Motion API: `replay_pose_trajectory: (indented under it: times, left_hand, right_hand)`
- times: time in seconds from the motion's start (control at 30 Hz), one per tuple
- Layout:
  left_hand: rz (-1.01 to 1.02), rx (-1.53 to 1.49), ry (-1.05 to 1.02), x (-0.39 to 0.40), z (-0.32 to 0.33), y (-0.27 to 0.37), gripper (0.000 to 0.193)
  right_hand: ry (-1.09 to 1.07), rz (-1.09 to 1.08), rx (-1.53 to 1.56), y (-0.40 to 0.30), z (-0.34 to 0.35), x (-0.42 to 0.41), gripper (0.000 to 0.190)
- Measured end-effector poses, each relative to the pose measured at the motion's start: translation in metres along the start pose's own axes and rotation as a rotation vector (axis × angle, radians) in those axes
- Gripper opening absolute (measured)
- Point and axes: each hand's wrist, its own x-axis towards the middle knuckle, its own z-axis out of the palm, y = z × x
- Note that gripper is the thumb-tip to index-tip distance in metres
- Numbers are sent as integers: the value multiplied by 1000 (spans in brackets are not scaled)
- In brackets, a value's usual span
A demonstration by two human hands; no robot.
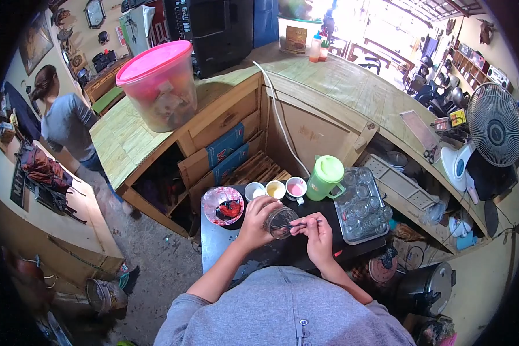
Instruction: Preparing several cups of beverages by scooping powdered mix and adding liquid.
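My left hand is closed around a clear glass jar, tilted over the dark tabletop. My right hand grips a thin utensil, perhaps a spoon, whose far end reaches the jar's mouth. Behind the jar stand a white cup, a cup with yellowish contents and a white mug with pink contents. Left of them sits a bowl holding something red and dark. A green lidded plastic pitcher stands right of the mug, beside a metal tray of glass jars or cups.
A wooden counter curves around the small table. On it stand a pink-lidded plastic tub and an electric fan. A white cable hangs down the counter front. Another person is at the far left.
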Motion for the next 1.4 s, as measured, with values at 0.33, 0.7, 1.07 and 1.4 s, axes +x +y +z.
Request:
replay_pose_trajectory:
  times: [0.33, 0.7, 1.07, 1.4]
  left_hand:
    - [-63, 52, 115, -8, -37, 15, 68]
    - [-182, 119, 158, -19, -60, 24, 69]
    - [-219, 191, 121, -36, -66, 35, 74]
    - [-222, 76, 42, -48, -50, 50, 75]
  right_hand:
    - [-81, -99, -36, -37, 27, 5, 34]
    - [-97, -4, 173, -15, 31, 14, 35]
    - [-143, 157, 146, -7, 36, 11, 37]
    - [-289, 292, 211, -15, -9, 16, 33]
